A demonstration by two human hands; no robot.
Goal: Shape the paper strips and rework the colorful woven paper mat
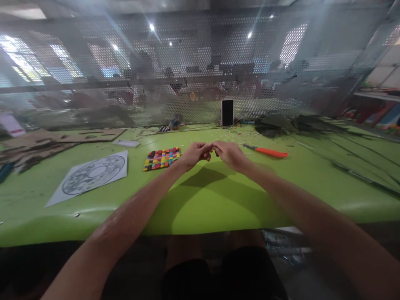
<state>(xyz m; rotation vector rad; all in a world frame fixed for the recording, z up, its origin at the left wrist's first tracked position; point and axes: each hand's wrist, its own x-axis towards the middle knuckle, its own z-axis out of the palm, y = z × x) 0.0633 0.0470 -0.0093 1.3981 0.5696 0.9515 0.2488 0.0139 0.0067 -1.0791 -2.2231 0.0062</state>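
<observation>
My left hand (195, 154) and my right hand (229, 153) meet above the middle of the green table (203, 200). Their fingertips are pinched together and touch at one spot. Whatever lies between the fingers is too small to make out. A woven mat of many coloured squares (161, 158) lies just left of my left hand. An orange-handled cutter (267, 151) lies just right of my right hand.
A printed sheet with a round pattern (92, 175) lies at the left. Cardboard pieces (46, 143) sit at the far left. A dark phone (227, 112) stands against the perforated screen (200, 71). Dark leaves (281, 124) lie at the back right. Small scraps litter the table's far edge.
</observation>
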